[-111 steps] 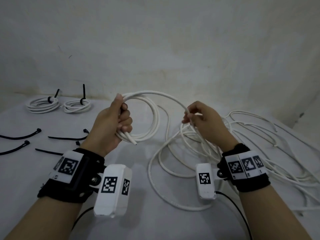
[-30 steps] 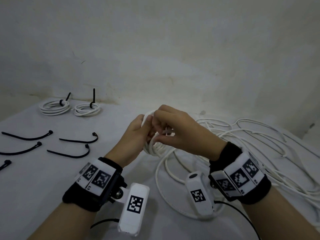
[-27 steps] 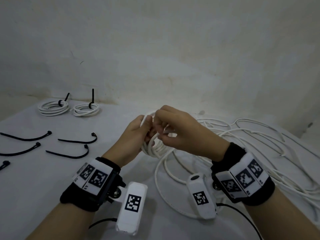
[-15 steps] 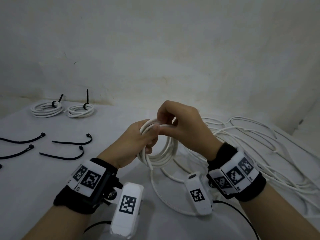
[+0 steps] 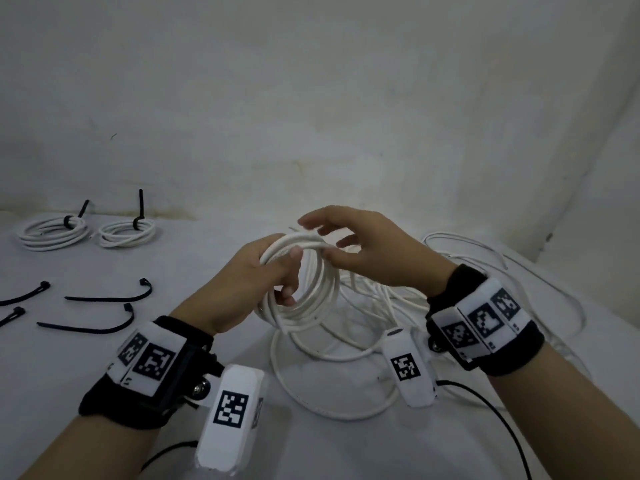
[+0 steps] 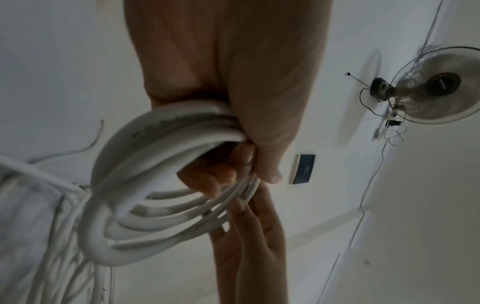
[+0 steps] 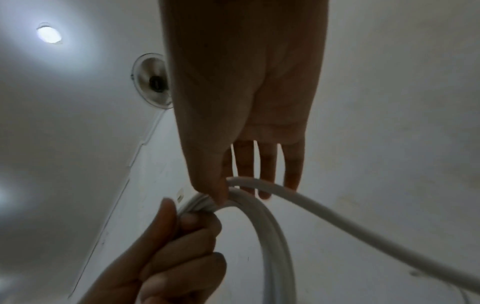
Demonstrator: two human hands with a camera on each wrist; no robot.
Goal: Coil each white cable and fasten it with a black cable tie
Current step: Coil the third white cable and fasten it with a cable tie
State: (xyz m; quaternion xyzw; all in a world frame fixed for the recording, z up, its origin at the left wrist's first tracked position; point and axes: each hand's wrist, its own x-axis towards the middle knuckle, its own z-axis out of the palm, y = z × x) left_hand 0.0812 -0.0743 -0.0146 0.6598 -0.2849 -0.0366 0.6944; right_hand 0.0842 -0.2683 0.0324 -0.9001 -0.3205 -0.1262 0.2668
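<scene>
My left hand (image 5: 277,275) grips a small coil of white cable (image 5: 311,306), held upright above the table, fingers through its middle and thumb over the top. My right hand (image 5: 332,244) is just right of the coil's top with its fingers stretched out. Its thumb touches the top strands, and a free cable end (image 5: 302,231) pokes up beside the fingers. In the left wrist view the coil (image 6: 135,185) is clamped in the left hand (image 6: 249,164). In the right wrist view one strand (image 7: 337,220) runs across the straight fingers (image 7: 267,164).
A tangle of loose white cables (image 5: 467,271) covers the table to the right, and one loop (image 5: 329,410) lies in front of me. Several black cable ties (image 5: 107,296) lie at the left. Two tied coils (image 5: 52,230) (image 5: 126,232) sit at the back left by the wall.
My right hand has let go of its pinch at the top of the coil and spread its fingers. The left hand keeps the coil, which now shows more of its ring.
</scene>
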